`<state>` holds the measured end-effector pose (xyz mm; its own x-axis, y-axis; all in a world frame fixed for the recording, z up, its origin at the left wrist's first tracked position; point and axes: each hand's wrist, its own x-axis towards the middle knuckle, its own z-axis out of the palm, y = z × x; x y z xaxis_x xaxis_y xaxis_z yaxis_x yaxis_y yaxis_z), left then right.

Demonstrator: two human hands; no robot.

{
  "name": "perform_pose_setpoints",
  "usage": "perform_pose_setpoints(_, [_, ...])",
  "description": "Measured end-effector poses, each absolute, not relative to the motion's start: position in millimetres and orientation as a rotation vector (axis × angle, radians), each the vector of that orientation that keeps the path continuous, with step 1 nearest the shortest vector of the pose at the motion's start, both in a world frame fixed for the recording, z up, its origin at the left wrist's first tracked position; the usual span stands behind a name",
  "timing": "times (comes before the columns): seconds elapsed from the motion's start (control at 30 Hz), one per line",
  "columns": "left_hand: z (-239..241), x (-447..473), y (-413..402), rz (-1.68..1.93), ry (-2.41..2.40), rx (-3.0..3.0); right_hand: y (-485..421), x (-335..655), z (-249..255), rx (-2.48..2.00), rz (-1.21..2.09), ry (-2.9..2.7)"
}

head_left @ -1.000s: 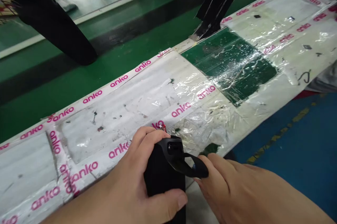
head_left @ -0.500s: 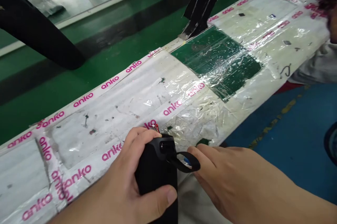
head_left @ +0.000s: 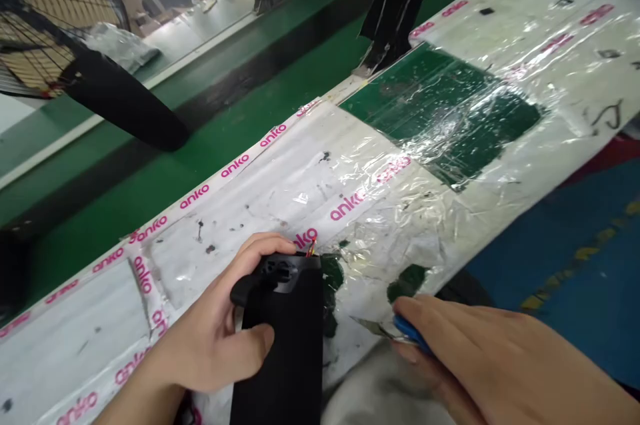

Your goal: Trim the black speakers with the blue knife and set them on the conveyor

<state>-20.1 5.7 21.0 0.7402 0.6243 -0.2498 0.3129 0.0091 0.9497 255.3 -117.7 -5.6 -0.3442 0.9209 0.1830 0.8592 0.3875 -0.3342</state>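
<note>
Black casing [head_left: 287, 352] in left hand [head_left: 211, 340], coloured wires [head_left: 311, 248] at its end

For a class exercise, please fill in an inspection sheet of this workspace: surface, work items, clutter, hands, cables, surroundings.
Surface: worktop covered with film and pink-lettered tape; a green patch shows.
Work items: black casing; blue-handled blade.
Clutter: small dark bits or marks.
Hands: left hand grips the casing; right hand holds the blade, apart from the casing.
Cables: thin red and yellow wires at the casing's far end.
Surroundings: green surface, black post, blue floor.
</note>
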Motion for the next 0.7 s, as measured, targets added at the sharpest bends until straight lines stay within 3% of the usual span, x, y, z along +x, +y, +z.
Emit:
perform_pose_setpoints(0.37, [14,-18,11,0.333,0.717,1.551,-93,226,-8,-1.497,0.195,-2.249])
perform_pose_setpoints(0.7, [4,-2,3,0.460,0.747,1.669,-78,236,-1,-1.425,0.001,-2.518])
